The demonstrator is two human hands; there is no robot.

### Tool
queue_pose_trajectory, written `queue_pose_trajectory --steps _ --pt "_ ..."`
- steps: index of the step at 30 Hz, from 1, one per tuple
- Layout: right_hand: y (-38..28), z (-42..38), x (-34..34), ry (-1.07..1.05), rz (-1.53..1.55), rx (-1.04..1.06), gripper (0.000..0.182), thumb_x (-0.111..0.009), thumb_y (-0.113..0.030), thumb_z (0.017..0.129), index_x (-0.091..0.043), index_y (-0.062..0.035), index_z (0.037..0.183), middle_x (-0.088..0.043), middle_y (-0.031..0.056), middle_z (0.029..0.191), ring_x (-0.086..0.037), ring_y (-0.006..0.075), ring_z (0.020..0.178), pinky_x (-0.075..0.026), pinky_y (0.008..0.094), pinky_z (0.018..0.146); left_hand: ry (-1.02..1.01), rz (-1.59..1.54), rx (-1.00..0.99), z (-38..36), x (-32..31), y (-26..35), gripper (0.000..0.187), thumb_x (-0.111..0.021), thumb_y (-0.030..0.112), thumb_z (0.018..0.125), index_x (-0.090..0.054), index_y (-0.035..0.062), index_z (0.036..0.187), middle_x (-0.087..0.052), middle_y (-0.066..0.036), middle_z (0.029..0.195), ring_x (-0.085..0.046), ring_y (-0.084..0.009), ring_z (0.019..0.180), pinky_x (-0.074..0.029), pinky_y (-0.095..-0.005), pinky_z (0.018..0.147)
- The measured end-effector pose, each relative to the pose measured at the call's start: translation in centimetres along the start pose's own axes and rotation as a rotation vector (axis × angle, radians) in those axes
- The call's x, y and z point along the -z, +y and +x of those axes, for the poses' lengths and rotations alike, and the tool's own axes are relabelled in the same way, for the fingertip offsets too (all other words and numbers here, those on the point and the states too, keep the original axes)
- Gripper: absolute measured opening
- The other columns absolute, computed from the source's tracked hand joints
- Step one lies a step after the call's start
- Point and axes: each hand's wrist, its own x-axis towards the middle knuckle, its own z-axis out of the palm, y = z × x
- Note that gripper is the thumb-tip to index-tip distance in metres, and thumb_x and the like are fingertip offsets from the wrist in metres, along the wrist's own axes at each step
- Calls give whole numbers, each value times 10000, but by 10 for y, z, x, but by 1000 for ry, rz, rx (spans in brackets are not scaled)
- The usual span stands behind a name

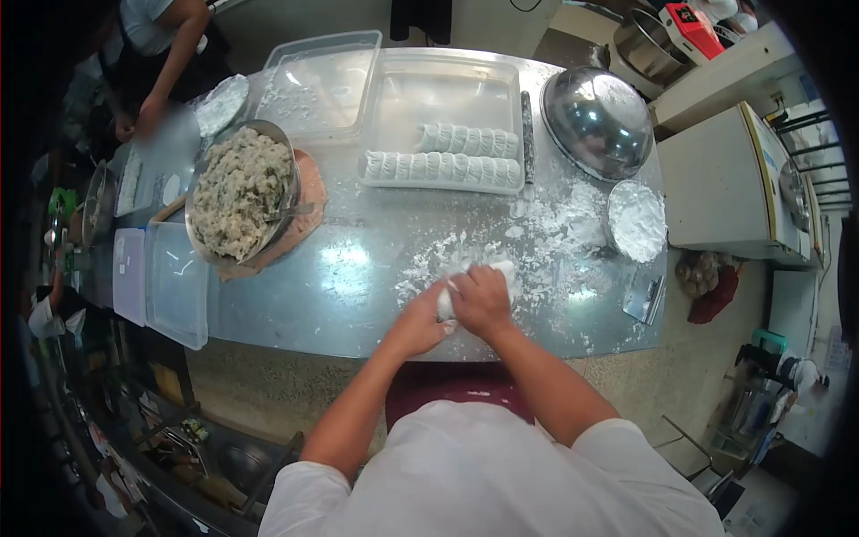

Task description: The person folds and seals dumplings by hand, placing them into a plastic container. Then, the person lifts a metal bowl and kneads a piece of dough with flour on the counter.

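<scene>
A lump of white dough (445, 305) lies on the floured metal table near its front edge, partly hidden under my hands. My left hand (419, 324) is closed about the left end of the dough. From above, my right hand (481, 299) grips the same dough, its fingers curled over it. White flour (447, 255) is scattered around both hands. Beyond them a clear plastic tray (438, 85) holds two rows of pleated white dumplings (438, 170). To the left sits a large bowl of chunky, pale filling (242, 188) with a metal utensil in it.
An upturned metal bowl (597, 123), a bowl of white flour (636, 221) and a metal scraper (643, 297) are at the right. Clear containers (175, 286) stand at the left edge. Another person's arm (170, 67) reaches in at the far left.
</scene>
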Motion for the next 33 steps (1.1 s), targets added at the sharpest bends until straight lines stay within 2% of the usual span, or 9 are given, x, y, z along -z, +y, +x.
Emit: queue_pose_trajectory --steps 6,11,15,17,21,24,27,32,33 --pt "15 58 -3 92 163 71 144 -724 -203 816 -689 -87 894 -615 115 906 -600 325 892 -463 457 778 128 275 141 26 26 -3 755 -790 361 818 -454 51 1419 -710 -230 856 -706 -421 815 -546 -464 761" --pt "99 -22 60 258 261 -233 220 -680 -127 871 -724 -47 1071 -631 190 1121 -598 362 1085 -487 431 955 42 293 153 22 43 26 670 -788 403 843 -588 27 1360 -605 -248 1299 -589 -388 1205 -461 -432 1046" --pt "156 -69 106 182 -24 -469 364 -677 -171 893 -659 -12 1219 -593 223 1292 -544 405 1223 -404 455 1102 129 321 138 27 30 18 657 -776 389 859 -573 35 1373 -621 -237 1253 -607 -397 1168 -478 -440 1020" --pt "144 -61 89 110 -351 -287 514 -670 -232 915 -565 22 1350 -499 252 1434 -434 415 1369 -305 464 1189 135 390 70 32 22 10 608 -744 388 889 -555 63 1368 -593 -252 1238 -622 -443 1109 -513 -479 944" --pt "80 -4 37 -232 -150 -195 741 -481 -494 1017 -351 20 1534 -184 235 1665 -120 378 1560 -84 479 1272 116 364 100 37 20 24 587 -759 330 873 -550 55 1347 -615 -228 1203 -611 -415 1127 -490 -469 968" --pt "46 16 3 -94 8 -195 641 -548 -400 1011 -423 -15 1508 -310 242 1612 -276 384 1509 -187 454 1247 146 375 56 41 15 10 570 -765 287 864 -544 61 1338 -615 -228 1198 -612 -416 1125 -490 -466 964" --pt "40 20 -21 70 999 -318 350 -691 -211 939 -648 4 1211 -590 157 1308 -558 273 1216 -433 369 1040 253 247 81 36 -1 14 509 -722 181 866 -544 56 1326 -608 -232 1214 -585 -432 1164 -476 -478 984" --pt "-11 4 31 -93 1023 -666 285 -766 -190 838 -699 -43 1074 -627 77 1210 -564 258 1171 -430 384 1024 233 -67 -54 4 -35 -6 576 -687 116 847 -512 40 1391 -579 -269 1298 -524 -452 1266 -441 -473 1049" --pt "-10 1 21 -51 577 -374 285 -761 -171 804 -704 -68 1064 -630 79 1193 -562 268 1159 -426 415 1007 203 -36 -31 -9 -36 -9 624 -696 119 842 -492 48 1427 -542 -282 1359 -486 -453 1314 -422 -465 1071"
